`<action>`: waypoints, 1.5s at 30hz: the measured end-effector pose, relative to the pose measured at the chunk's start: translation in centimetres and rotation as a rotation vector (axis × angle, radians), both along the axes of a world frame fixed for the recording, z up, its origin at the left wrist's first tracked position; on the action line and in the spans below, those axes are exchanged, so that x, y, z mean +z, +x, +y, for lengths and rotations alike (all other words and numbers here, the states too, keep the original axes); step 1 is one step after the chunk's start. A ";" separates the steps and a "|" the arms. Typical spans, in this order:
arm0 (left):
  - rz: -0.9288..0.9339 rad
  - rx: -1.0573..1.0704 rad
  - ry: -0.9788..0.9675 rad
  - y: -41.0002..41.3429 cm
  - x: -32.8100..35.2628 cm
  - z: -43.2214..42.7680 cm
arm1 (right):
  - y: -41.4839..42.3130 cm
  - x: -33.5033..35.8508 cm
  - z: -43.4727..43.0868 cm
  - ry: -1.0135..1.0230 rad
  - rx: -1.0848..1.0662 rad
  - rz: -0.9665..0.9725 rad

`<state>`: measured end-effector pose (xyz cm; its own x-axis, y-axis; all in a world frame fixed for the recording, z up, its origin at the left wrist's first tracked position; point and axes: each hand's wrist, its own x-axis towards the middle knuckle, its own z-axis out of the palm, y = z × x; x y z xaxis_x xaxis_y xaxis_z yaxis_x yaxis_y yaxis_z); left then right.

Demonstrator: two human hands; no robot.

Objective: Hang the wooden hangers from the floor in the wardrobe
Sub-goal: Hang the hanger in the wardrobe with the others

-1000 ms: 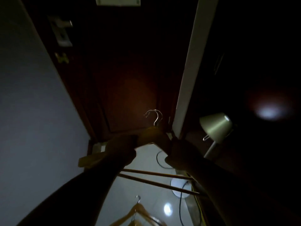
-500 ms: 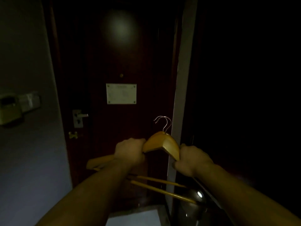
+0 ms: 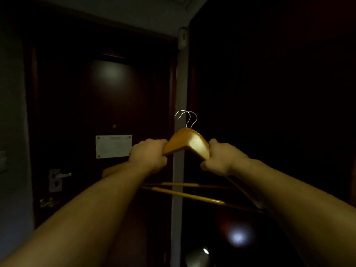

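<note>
Two wooden hangers (image 3: 187, 142) are stacked together and held up at chest height, their two metal hooks (image 3: 187, 118) pointing upward. My left hand (image 3: 149, 156) grips the left shoulder of the pair. My right hand (image 3: 221, 158) grips the right shoulder. The hangers' lower bars (image 3: 185, 193) run across below my wrists. To the right, the wardrobe (image 3: 269, 112) is a dark opening; its inside and any rail are hidden in shadow.
A dark wooden door (image 3: 107, 105) with a white notice plate (image 3: 113, 145) and a metal handle (image 3: 59, 176) stands ahead. A pale vertical frame post (image 3: 179, 189) separates the door from the wardrobe. A lamp shade (image 3: 198, 257) sits low at the bottom.
My view has tilted up from the floor toward the door top and ceiling. Both hands have lifted the hangers higher, keeping the same grip.
</note>
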<state>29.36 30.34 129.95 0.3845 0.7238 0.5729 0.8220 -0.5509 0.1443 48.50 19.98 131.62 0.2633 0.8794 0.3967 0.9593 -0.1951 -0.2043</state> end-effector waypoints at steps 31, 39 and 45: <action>-0.099 -0.995 0.186 32.0 -0.1 -33.3 | 16.0 1.0 -48.0 0.154 -0.859 0.315; -0.074 -0.990 0.119 39.7 -1.9 -39.9 | 24.6 -0.1 -57.0 0.183 -0.943 0.330; -0.014 -0.952 0.097 44.0 -3.5 -41.6 | 30.5 -1.1 -59.0 0.134 -0.979 0.347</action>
<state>73.40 -11.24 126.49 0.7796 0.0602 0.6233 0.0214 -0.9974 0.0694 78.98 -38.98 130.50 0.9543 0.1751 0.2421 0.2794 -0.8100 -0.5155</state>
